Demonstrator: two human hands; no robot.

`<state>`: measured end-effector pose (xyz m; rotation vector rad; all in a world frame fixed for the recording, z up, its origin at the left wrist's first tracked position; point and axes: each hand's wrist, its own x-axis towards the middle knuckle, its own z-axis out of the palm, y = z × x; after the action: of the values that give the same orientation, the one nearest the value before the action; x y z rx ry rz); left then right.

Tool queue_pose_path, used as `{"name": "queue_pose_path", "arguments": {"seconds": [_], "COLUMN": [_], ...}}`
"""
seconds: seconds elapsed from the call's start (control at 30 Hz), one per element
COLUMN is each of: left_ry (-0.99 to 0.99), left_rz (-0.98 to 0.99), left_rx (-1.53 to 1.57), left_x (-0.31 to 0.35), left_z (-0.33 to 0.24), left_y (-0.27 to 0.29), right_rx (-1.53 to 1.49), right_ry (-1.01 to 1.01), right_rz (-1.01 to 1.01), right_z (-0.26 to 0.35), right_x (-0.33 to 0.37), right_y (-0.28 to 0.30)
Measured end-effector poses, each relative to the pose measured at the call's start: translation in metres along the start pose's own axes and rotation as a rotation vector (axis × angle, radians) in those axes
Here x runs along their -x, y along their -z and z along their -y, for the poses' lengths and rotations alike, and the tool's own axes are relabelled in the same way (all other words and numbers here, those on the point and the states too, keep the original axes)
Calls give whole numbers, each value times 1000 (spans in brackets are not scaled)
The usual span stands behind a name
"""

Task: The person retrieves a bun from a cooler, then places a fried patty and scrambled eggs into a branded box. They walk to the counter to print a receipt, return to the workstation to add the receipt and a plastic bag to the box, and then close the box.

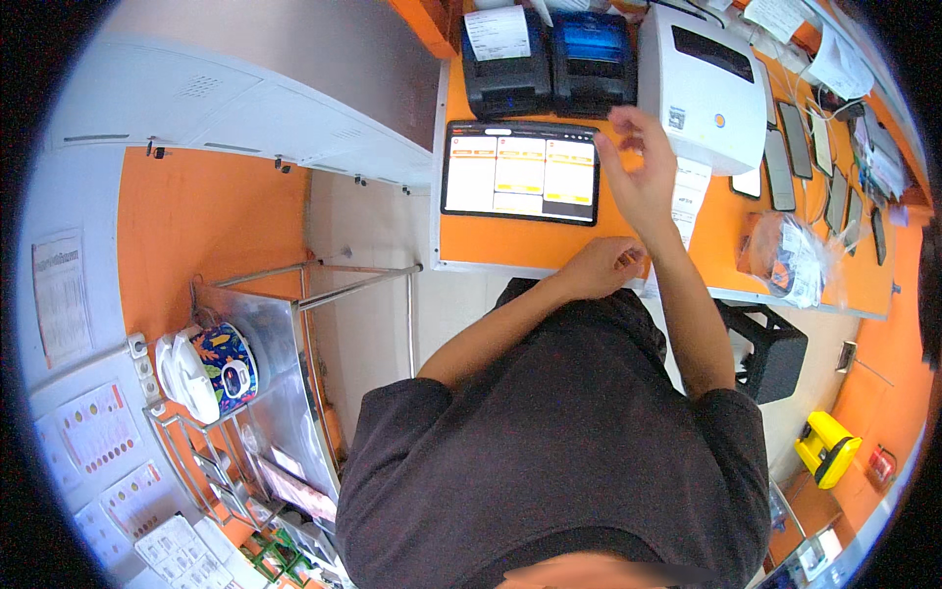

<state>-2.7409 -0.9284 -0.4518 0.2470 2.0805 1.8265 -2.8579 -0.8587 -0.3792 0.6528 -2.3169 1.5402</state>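
My right hand [643, 177] is raised over the orange desk, beside the right edge of a tablet [520, 172] with a lit screen. Its fingers are bent but apart, and I see nothing between them. Lower down, my left hand [601, 268] rests by the desk's front edge with its fingers curled in; whatever they may hold is hidden. A long printed paper strip [690, 201] hangs from the white printer [702, 88] and passes behind my right wrist, down over the desk edge.
Two black receipt printers [505, 79] stand behind the tablet, one with a blue lid. Several phones [778, 169] lie at the right of the desk [510, 245], near a clear plastic bag [790, 260]. A metal rack [358, 285] and a patterned rice cooker [226, 368] stand at left.
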Motion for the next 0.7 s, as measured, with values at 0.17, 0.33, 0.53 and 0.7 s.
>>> {"name": "queue_pose_path", "arguments": {"seconds": [0.17,0.33,0.53,0.7], "left_ry": [-53,-35,-258,-341], "left_rz": [-128,-257,-463,-492], "left_rx": [-108,-135,-431,-646], "left_x": [22,25,6,-18], "left_z": [-9,-9,-13,-15], "left_y": [34,72,130,158], "right_rx": [24,182,284,204], "right_ry": [9,80,-64,-183], "right_rz": [38,54,146,227], "right_z": [-3,-30,-63,-54], "right_x": [-54,-100,-138,-153], "right_y": [-60,-107,-135,-129]}}
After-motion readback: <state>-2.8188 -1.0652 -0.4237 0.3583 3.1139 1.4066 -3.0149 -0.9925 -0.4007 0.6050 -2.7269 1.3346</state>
